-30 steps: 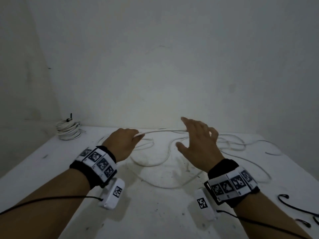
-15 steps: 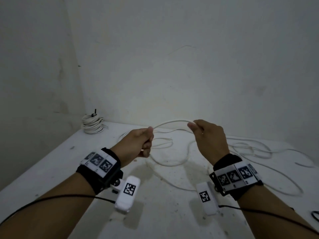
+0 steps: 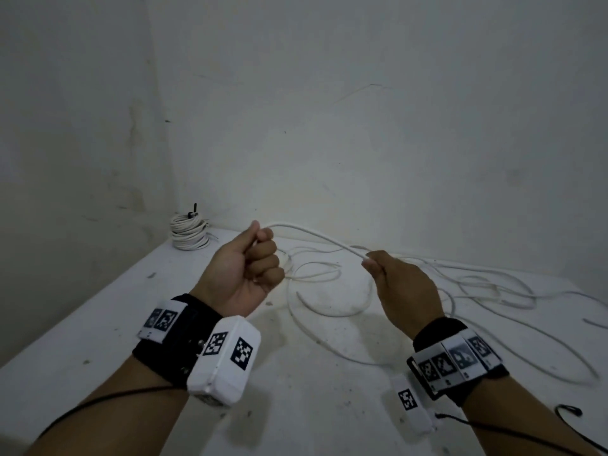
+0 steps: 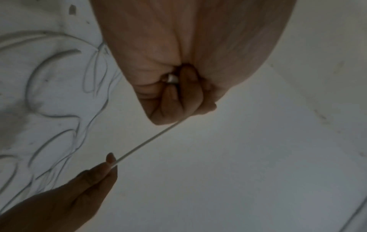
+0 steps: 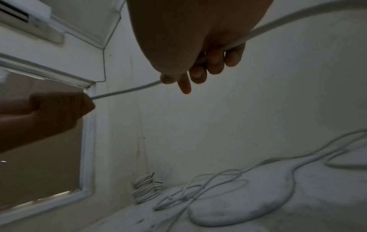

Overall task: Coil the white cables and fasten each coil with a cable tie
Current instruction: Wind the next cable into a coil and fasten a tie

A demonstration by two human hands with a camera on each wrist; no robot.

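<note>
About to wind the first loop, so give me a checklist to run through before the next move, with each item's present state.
1. Left hand grips the cable end in a fist: ok.
2. Right hand pinches the cable further along: ok.
3. Span between the hands is lifted off the table and free of kinks: ok.
4. Slack on the table runs free of knots: cannot tell; several loops cross one another.
5. Finished coil sits in the back corner, apart from the slack: ok.
6. A loose cable tie within reach: cannot tell.
</note>
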